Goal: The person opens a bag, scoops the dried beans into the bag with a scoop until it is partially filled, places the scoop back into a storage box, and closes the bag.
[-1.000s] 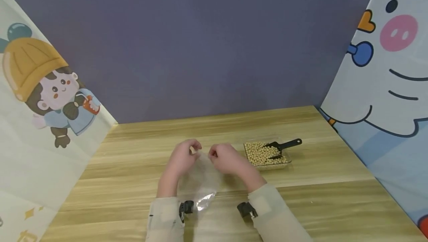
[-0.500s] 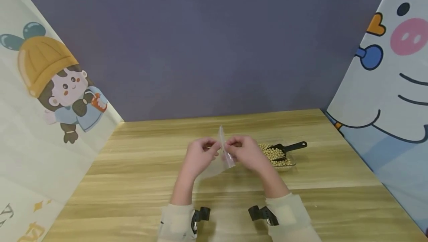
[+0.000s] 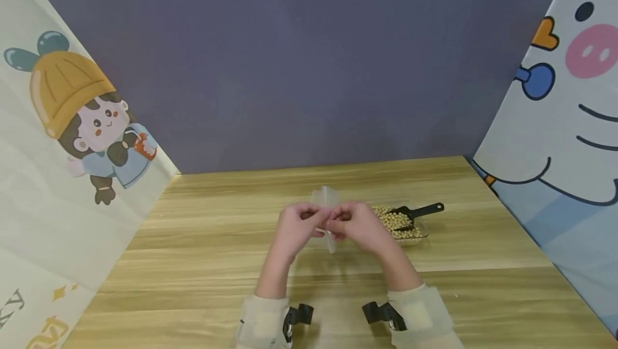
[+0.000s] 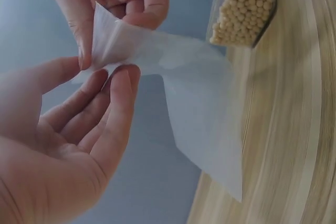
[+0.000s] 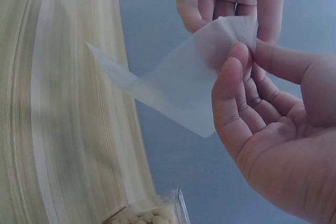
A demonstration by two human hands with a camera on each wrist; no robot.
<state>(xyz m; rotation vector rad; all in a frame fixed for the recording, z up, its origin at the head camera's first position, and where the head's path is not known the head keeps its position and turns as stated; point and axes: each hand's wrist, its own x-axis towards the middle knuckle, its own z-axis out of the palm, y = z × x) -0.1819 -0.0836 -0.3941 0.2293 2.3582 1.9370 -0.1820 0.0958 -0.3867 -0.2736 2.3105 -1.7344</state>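
Head view: the left hand (image 3: pixel 298 225) and right hand (image 3: pixel 359 227) both pinch the plastic bag (image 3: pixel 326 197); pulling too hard might rip it, or holding loosely might drop it.

Both hands (image 3: pixel 295 225) (image 3: pixel 361 225) pinch a bent, translucent plastic bag (image 4: pixel 202 90), apparently at its mouth.

A grey-purple wall (image 3: pixel 299 70) stands behind a wood-grain tabletop (image 3: pixel 203 263), between cartoon-printed panels (image 3: pixel 53 172).
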